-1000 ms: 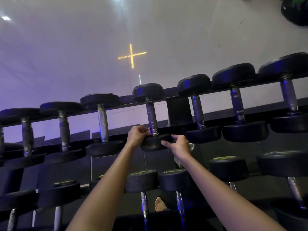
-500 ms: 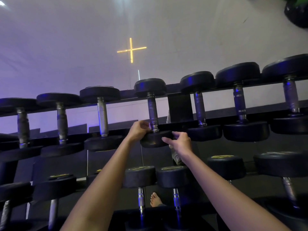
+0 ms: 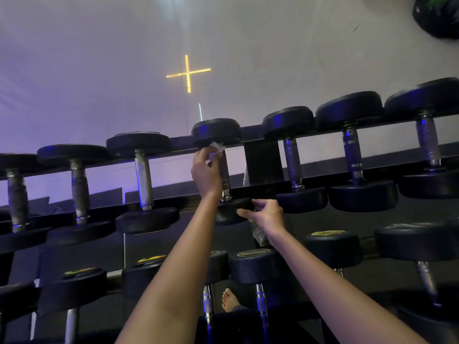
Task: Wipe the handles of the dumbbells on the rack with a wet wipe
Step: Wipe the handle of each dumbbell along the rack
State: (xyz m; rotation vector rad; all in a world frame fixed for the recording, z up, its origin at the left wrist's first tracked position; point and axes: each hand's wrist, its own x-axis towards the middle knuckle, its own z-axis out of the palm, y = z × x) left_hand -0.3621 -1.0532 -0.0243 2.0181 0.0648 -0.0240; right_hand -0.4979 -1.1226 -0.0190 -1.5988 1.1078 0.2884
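Observation:
A black rack (image 3: pixel 260 157) holds a top row of black dumbbells with metal handles. On the middle dumbbell (image 3: pixel 216 131), my left hand (image 3: pixel 206 172) is curled round the handle near its far end and holds a white wet wipe (image 3: pixel 217 148) against it. The near head of that same dumbbell (image 3: pixel 228 214) is gripped at its edge by the fingers of my right hand (image 3: pixel 265 214). A pale packet (image 3: pixel 259 234) hangs below my right wrist, partly hidden.
Neighbouring dumbbells stand close on both sides, one handle (image 3: pixel 143 180) to the left and one handle (image 3: pixel 291 162) to the right. A lower row of dumbbells (image 3: pixel 255 265) sits beneath my arms. A bare foot (image 3: pixel 229 300) shows on the floor. Behind the rack is a mirror with a yellow cross (image 3: pixel 188 73).
My left hand has left the near head of the middle dumbbell and moved up along its handle with the wipe. My right hand keeps its hold on the near head.

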